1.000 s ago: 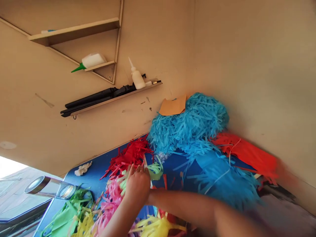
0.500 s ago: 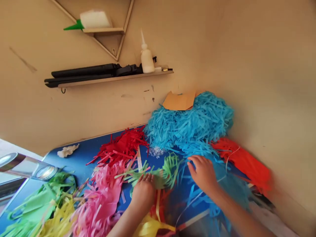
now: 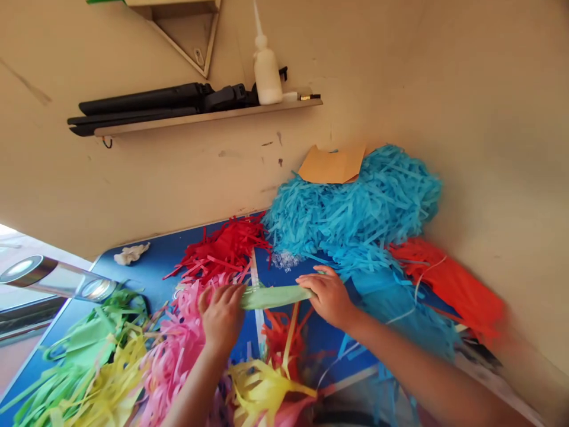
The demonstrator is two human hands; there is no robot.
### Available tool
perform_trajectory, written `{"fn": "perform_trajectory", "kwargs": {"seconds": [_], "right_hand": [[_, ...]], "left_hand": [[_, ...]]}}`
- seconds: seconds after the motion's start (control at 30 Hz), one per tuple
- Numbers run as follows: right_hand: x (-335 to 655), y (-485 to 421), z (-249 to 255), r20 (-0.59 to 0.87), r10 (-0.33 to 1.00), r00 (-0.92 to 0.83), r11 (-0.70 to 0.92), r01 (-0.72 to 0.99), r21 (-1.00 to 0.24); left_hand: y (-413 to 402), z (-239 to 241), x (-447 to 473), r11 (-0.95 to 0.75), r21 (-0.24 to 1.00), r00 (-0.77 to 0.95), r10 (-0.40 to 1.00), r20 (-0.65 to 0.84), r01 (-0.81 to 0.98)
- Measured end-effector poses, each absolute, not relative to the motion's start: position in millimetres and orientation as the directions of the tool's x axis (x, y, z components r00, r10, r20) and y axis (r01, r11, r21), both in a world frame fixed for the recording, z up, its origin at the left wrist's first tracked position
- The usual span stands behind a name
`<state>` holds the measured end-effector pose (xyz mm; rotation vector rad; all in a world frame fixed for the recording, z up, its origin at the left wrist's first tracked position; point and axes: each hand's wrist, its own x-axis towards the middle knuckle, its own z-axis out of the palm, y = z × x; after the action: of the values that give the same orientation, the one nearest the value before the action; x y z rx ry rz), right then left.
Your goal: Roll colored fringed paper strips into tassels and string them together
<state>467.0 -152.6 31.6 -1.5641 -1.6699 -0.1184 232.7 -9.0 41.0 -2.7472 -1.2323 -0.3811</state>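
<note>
- Nearest to us, yellow fringe (image 3: 262, 388) and pink fringe (image 3: 178, 350) lie loose on the blue surface (image 3: 160, 261), already cut into strips. A green heap (image 3: 89, 338) lies to the left of them.
- The left hand (image 3: 220, 317) is closed over one end of the green strip (image 3: 273, 296), with its fingers curled down on the strip beside the pink fringe.
- The right hand (image 3: 329, 296) grips the other end, thumb and fingers closed on it.
- The green strip runs level between the two hands, low over the middle of the surface. It looks folded or rolled into a narrow band. We cannot tell whether it touches the surface.
- We judge the work to be well along, because cut fringe in several colours is already piled about. This strip is the piece in hand, and we see no fringe hanging from it.
- Beyond the hands, red fringe (image 3: 226, 249) spreads toward the wall.
- To the right of the red fringe, a big blue heap (image 3: 355, 207) fills the corner, with a brown card (image 3: 333, 165) leaning on top of it.
- Orange paper (image 3: 448, 281) lies along the right wall, partly under the blue heap. It looks like an uncut sheet, so we judge it may be stock left to work.
- At far left, a white crumple (image 3: 131, 254) sits on the surface near a metal tube (image 3: 53, 279).
- Farthest off, a shelf (image 3: 204, 117) on the wall carries a glue bottle (image 3: 267, 74) and a long black object (image 3: 146, 104).
</note>
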Motion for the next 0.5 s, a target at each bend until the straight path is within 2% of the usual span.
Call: {"fn": "perform_trajectory", "kwargs": {"seconds": [0.1, 0.17, 0.23, 0.3, 0.4, 0.43, 0.5], "right_hand": [[464.7, -155.9, 26.4, 0.673, 0.738, 0.046, 0.302, 0.869, -0.391], [461.4, -158.5, 12.4, 0.63, 0.776, -0.022, 0.334, 0.863, -0.38], [459.5, -160.2, -4.3, 0.56, 0.825, -0.074, 0.346, 0.849, -0.399], [459.4, -160.7, -17.3, 0.52, 0.849, -0.093, 0.349, 0.838, -0.419], [460.9, -160.2, -23.7, 0.502, 0.862, -0.07, 0.331, 0.829, -0.452], [461.5, -160.2, -22.9, 0.493, 0.868, -0.053, 0.316, 0.826, -0.466], [462.9, -161.2, -19.6, 0.467, 0.884, -0.024, 0.282, 0.823, -0.493]], "left_hand": [[4.1, 44.5, 197.6, -0.499, -0.138, 0.51, 0.768, 0.387, 0.855], [4.3, 48.0, 177.6, -0.424, -0.216, 0.475, 0.799, 0.368, 0.88], [-3.9, 53.7, 168.3, -0.489, -0.241, 0.543, 0.791, 0.281, 0.838], [-19.9, 60.2, 176.0, -0.685, -0.163, 0.704, 0.683, 0.196, 0.71], [-48.9, 62.4, 218.1, -0.933, 0.074, 0.918, 0.359, 0.169, 0.351], [-56.7, 59.4, 235.9, -0.954, 0.161, 0.948, 0.277, 0.156, 0.252], [-66.6, 48.2, 267.0, -0.937, 0.27, 0.956, 0.262, 0.13, 0.22]]}}
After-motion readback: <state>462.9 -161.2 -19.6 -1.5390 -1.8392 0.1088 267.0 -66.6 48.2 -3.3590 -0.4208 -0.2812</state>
